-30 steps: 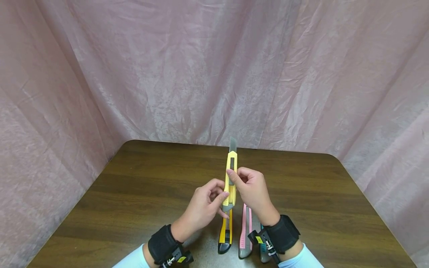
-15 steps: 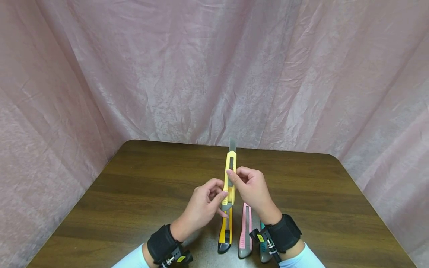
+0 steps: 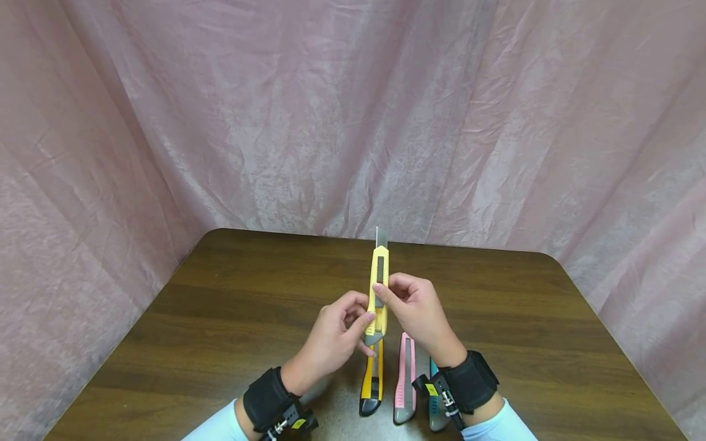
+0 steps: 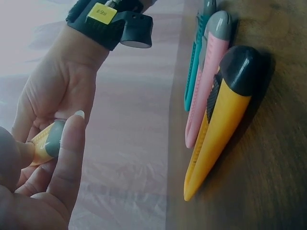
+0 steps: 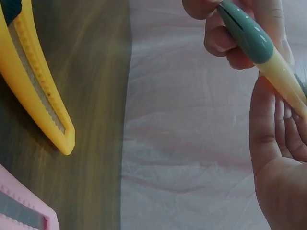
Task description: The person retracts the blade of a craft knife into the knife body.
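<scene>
A pale yellow utility knife (image 3: 375, 321) with a grey end cap is held up over the table, its blade (image 3: 382, 236) sticking out at the far end. My left hand (image 3: 333, 335) pinches its lower end between thumb and fingers. Higher up, my right hand (image 3: 420, 309) grips the body, with the thumb on the grey slider along the slot. In the left wrist view, the grey cap (image 4: 54, 139) shows between the left fingers. The right wrist view shows the same utility knife (image 5: 271, 67) slanting between both hands.
On the wooden table (image 3: 248, 294) below lie an orange utility knife (image 3: 371, 383) with a black end, a pink utility knife (image 3: 405, 383) and a teal one (image 3: 436, 404), partly behind the right wrist strap. A pink curtain (image 3: 309, 122) hangs behind the table.
The right thumb has moved slightly down along the pale yellow utility knife. Both hands otherwise keep nearly the same place and hold.
</scene>
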`<state>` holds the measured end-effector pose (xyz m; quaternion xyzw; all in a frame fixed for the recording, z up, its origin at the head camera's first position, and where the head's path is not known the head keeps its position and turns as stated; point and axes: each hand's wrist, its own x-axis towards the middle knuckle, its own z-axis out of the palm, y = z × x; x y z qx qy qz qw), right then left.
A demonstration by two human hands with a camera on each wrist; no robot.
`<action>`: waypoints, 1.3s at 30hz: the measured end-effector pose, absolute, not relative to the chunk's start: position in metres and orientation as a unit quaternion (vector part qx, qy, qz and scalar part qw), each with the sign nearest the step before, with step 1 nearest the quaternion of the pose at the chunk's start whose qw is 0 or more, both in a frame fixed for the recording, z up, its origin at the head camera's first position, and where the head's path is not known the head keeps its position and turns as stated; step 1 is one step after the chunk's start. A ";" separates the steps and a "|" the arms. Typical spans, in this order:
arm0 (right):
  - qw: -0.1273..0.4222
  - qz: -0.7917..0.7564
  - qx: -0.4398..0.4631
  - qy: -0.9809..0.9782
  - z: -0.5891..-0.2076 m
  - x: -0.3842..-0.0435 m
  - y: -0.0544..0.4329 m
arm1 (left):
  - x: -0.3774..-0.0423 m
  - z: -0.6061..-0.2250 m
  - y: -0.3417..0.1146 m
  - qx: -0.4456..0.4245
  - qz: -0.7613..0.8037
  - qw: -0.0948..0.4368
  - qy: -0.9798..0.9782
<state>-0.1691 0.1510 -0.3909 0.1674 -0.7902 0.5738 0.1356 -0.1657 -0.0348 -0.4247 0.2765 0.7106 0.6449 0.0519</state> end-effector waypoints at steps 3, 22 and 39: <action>0.140 0.572 0.161 -0.792 -0.391 -0.170 0.151 | -0.166 -0.424 -0.034 0.277 0.648 0.046 0.708; 0.136 0.566 0.165 -0.796 -0.395 -0.170 0.151 | -0.165 -0.422 -0.035 0.274 0.648 0.045 0.709; 0.135 0.556 0.188 -0.798 -0.399 -0.171 0.153 | -0.166 -0.421 -0.035 0.279 0.641 0.038 0.714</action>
